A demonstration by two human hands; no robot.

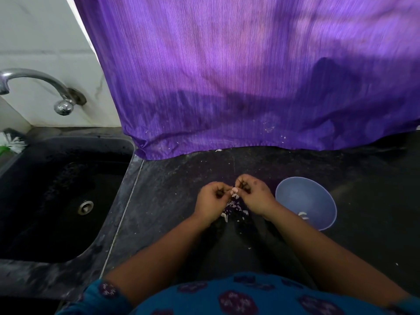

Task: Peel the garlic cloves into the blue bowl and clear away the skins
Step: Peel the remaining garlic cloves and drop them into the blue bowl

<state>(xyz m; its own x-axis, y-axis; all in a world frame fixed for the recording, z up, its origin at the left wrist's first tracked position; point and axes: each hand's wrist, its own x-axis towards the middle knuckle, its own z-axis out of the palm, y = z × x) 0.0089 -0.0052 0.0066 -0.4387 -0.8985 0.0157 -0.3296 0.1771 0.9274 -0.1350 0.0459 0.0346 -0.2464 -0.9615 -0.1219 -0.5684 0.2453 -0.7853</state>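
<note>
Both hands meet over the middle of the dark worktop [181,223]: the left hand [211,201] and right hand [252,194] each pinch the same garlic clove [234,190], so each grip is closed on it. Skins [234,208] lie just beneath. The blue bowl [318,198] sits just right. Hold the clove steady with one hand, strip skin downward onto the pile, then drop it in the bowl.

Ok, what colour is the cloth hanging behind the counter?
Purple, with fine vertical ribbing; the cloth shows best in the head view, the only one.
</note>
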